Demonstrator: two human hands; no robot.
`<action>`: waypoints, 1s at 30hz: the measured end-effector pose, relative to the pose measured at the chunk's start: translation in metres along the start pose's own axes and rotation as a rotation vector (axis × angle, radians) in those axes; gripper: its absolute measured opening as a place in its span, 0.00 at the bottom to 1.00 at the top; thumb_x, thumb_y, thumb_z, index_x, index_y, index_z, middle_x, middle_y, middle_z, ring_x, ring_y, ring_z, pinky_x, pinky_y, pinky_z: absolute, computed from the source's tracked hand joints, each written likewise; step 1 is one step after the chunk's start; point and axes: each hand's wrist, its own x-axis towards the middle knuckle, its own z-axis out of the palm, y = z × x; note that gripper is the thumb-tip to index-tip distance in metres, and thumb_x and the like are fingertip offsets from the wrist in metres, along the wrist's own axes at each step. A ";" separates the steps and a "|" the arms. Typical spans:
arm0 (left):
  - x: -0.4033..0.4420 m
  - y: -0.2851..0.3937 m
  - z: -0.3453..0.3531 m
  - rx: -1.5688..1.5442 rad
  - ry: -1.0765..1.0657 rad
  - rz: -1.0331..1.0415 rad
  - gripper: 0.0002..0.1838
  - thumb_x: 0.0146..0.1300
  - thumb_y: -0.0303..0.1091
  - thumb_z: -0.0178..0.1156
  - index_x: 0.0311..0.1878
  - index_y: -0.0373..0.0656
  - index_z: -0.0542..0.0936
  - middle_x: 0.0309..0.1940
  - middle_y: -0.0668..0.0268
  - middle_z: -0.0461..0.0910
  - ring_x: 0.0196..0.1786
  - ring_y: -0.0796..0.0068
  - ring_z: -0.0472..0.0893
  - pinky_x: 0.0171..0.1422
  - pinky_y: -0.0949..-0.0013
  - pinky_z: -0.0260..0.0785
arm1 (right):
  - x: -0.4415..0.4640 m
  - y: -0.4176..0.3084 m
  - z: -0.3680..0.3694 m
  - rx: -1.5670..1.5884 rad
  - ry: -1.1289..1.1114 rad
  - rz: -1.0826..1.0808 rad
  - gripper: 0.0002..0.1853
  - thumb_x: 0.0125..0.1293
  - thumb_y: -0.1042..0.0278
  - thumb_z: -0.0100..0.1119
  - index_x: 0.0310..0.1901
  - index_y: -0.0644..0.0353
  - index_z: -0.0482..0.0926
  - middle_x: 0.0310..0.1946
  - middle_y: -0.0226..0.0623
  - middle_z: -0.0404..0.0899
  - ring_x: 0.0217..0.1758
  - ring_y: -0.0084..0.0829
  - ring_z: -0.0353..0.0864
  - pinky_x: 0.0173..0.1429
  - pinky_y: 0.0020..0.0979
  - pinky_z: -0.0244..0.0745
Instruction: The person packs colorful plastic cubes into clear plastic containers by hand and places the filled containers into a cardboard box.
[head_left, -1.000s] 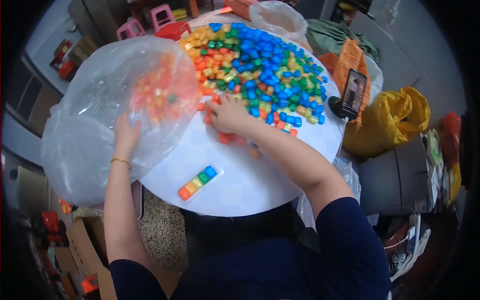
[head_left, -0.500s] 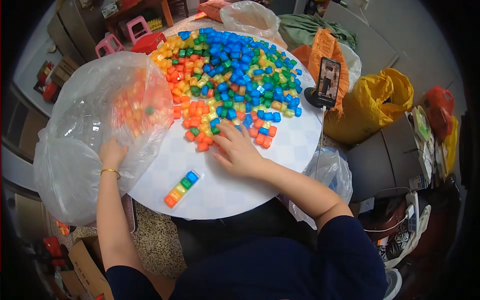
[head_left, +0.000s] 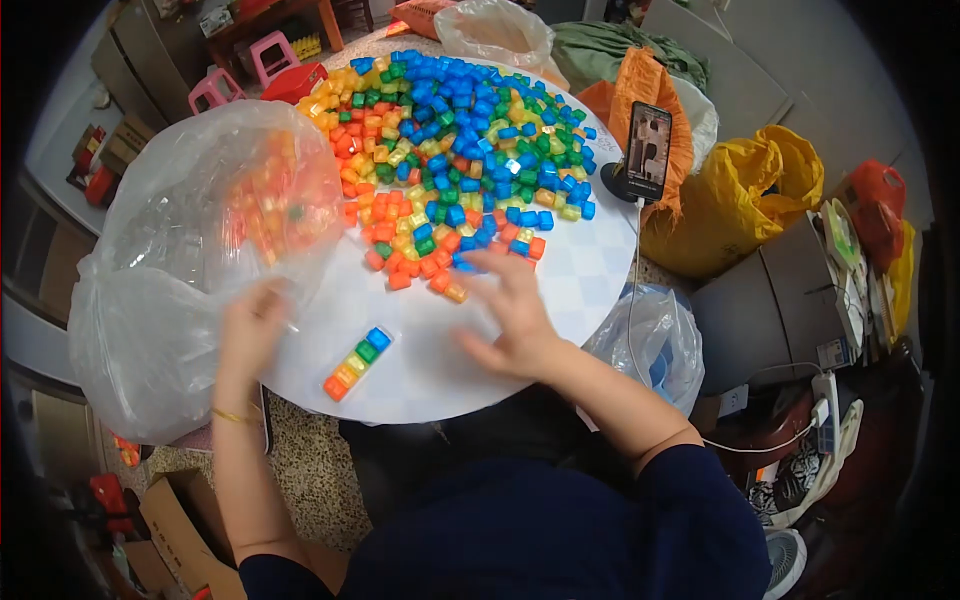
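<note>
Head view: a round white table (head_left: pixel 420 385) carries a large spread of loose coloured cubes (head_left: pixel 465 100). The spread extends from the far edge to the middle; blue dominates the far part, yellow and orange lie toward the far left, and red, orange and green pieces form the front fringe.

A strip of five cubes (head_left: pixel 357 364) in clear packaging lies slantwise inside the near edge, left of its middle. Its colours run from blue at the upper end through green and yellow to orange and red at the lower end.

The right hand (head_left: pixel 510 318) is over the table just in front of the fringe, its fingers spread and released, with no item grasped.

The left hand (head_left: pixel 255 325) is near the left edge, against the clear plastic bag (head_left: pixel 150 300) in this view. Its fingers are curled but blurred; whether they grasp anything cannot be told. Orange and red cubes show through the bag.

A phone (head_left: pixel 649 150) stands upright at the right edge.
</note>
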 end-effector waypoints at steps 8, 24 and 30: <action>-0.063 0.032 0.067 -0.706 -0.261 -0.065 0.27 0.58 0.26 0.62 0.63 0.35 0.70 0.41 0.63 0.78 0.41 0.80 0.76 0.41 0.77 0.71 | -0.013 -0.019 0.034 0.030 -0.306 -0.232 0.12 0.52 0.71 0.65 0.38 0.57 0.76 0.32 0.33 0.74 0.37 0.35 0.75 0.48 0.35 0.65; -0.105 0.028 0.079 -1.013 -0.174 -0.025 0.32 0.52 0.18 0.63 0.60 0.38 0.61 0.49 0.51 0.76 0.48 0.65 0.80 0.52 0.65 0.77 | -0.013 -0.038 0.040 0.625 -0.571 0.012 0.02 0.60 0.72 0.58 0.34 0.60 0.77 0.24 0.36 0.75 0.31 0.39 0.75 0.42 0.38 0.69; -0.119 0.016 0.096 -1.372 0.037 -0.192 0.28 0.53 0.12 0.56 0.55 0.41 0.60 0.48 0.57 0.72 0.50 0.63 0.79 0.52 0.63 0.76 | 0.024 -0.033 0.026 0.463 -0.473 -0.070 0.03 0.58 0.73 0.58 0.33 0.61 0.77 0.23 0.38 0.73 0.30 0.40 0.74 0.39 0.37 0.69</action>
